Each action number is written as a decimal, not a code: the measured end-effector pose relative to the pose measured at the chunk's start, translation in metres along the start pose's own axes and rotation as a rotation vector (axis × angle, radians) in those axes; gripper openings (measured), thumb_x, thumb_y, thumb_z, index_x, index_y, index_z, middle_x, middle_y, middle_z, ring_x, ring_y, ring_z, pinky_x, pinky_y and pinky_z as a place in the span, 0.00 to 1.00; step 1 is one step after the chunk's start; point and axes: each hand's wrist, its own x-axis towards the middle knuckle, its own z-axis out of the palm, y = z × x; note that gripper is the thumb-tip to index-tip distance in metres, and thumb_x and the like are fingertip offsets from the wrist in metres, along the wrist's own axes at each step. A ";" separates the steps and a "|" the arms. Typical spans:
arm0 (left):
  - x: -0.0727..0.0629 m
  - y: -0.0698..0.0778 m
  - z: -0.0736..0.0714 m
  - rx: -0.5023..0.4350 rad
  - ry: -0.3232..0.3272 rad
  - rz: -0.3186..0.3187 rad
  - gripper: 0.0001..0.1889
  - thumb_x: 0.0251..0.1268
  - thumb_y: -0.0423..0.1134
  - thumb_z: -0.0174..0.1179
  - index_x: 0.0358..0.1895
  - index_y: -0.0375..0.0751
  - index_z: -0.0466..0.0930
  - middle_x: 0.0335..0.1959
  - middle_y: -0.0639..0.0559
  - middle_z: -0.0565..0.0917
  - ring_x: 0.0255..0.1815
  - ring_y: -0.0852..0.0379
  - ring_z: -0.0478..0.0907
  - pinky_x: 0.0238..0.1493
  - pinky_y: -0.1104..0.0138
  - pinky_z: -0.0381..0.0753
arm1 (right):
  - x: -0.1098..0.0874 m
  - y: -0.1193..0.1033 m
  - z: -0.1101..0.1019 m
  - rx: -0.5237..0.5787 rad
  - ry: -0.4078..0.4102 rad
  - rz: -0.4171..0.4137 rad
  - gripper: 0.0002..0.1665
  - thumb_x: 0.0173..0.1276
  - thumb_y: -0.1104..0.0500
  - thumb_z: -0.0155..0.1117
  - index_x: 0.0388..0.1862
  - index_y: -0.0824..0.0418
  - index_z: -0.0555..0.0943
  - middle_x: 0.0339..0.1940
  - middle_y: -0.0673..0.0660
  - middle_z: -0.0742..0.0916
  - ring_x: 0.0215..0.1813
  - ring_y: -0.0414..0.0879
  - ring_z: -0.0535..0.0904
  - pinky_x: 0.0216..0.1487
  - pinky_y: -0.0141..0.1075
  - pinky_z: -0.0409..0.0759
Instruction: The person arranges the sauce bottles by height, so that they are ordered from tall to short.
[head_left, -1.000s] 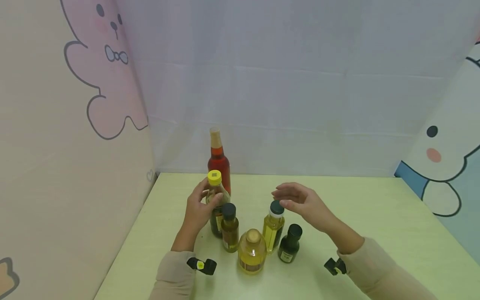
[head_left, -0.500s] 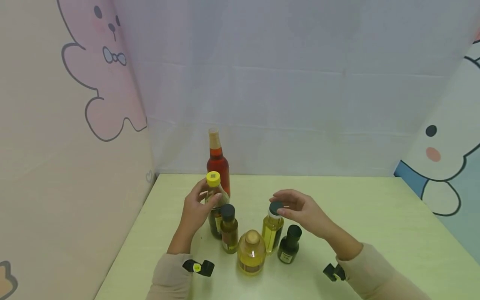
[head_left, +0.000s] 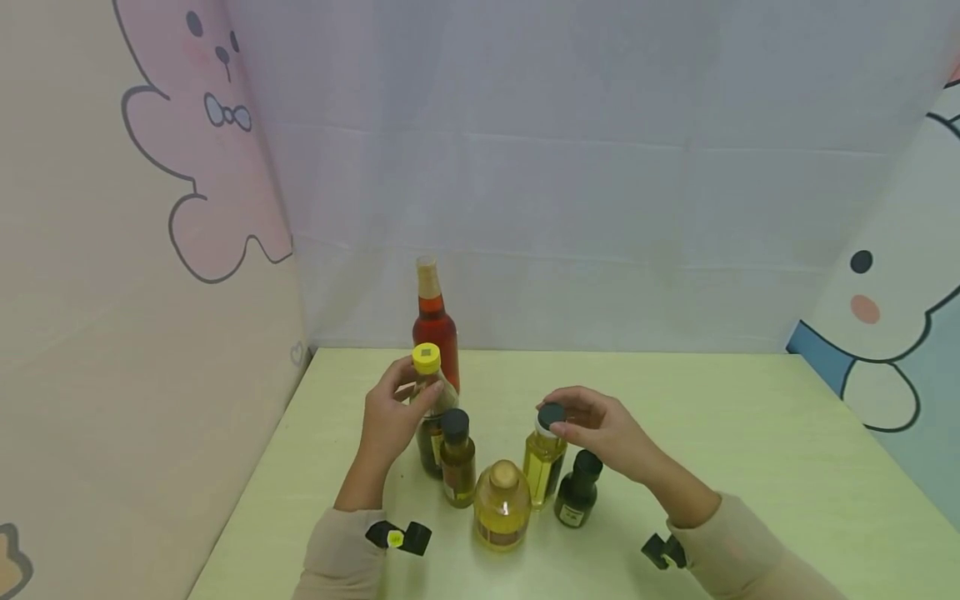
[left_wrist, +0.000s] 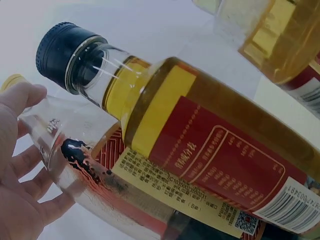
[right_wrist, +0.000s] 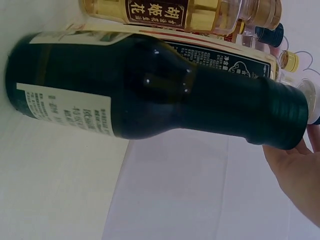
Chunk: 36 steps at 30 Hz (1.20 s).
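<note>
My left hand curls round the upper part of a sauce-type bottle with a yellow cap; in the left wrist view the thumb and spread fingers lie along its clear shoulder. A small dark-capped bottle of brown liquid stands close in front of it. My right hand is round the top of a yellow oil bottle, thumb at the dark green cap and fingers behind it. Nearest the right wrist camera is a small dark green bottle, which hides most of that grip.
A tall red bottle stands behind the yellow-capped one. A round, gold-capped oil bottle is at the front of the group. All stand on a pale yellow-green table, with cloth curtain behind and printed panels at both sides.
My right hand has come down and left onto the cap of the yellow oil bottle, its thumb closing in. The left hand keeps its place on the yellow-capped bottle.
</note>
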 end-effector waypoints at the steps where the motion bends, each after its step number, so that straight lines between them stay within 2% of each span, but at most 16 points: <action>1: 0.000 0.001 0.000 0.004 0.003 -0.007 0.22 0.63 0.41 0.67 0.60 0.40 0.76 0.48 0.43 0.81 0.55 0.47 0.75 0.59 0.49 0.73 | 0.000 0.000 0.000 0.001 0.000 0.000 0.20 0.72 0.64 0.60 0.59 0.72 0.73 0.54 0.68 0.79 0.53 0.45 0.80 0.49 0.38 0.81; 16: 0.002 0.008 0.003 0.001 0.028 -0.084 0.23 0.61 0.42 0.69 0.59 0.42 0.77 0.49 0.45 0.81 0.54 0.48 0.75 0.58 0.49 0.73 | 0.000 -0.002 0.000 -0.016 0.005 -0.003 0.18 0.73 0.64 0.59 0.58 0.72 0.73 0.52 0.65 0.79 0.52 0.48 0.80 0.48 0.39 0.81; 26: 0.004 0.014 0.004 -0.025 0.019 -0.078 0.23 0.61 0.42 0.69 0.58 0.40 0.78 0.47 0.43 0.82 0.54 0.48 0.76 0.58 0.50 0.73 | 0.001 -0.001 0.000 0.006 -0.016 0.003 0.18 0.73 0.64 0.59 0.57 0.73 0.73 0.52 0.65 0.79 0.54 0.47 0.79 0.49 0.40 0.80; 36: 0.005 0.013 0.007 -0.012 0.020 -0.086 0.24 0.61 0.42 0.69 0.59 0.39 0.78 0.49 0.43 0.82 0.54 0.46 0.76 0.58 0.50 0.74 | 0.001 -0.002 0.001 0.000 -0.016 0.000 0.19 0.73 0.63 0.59 0.57 0.73 0.73 0.52 0.65 0.80 0.55 0.47 0.79 0.49 0.40 0.80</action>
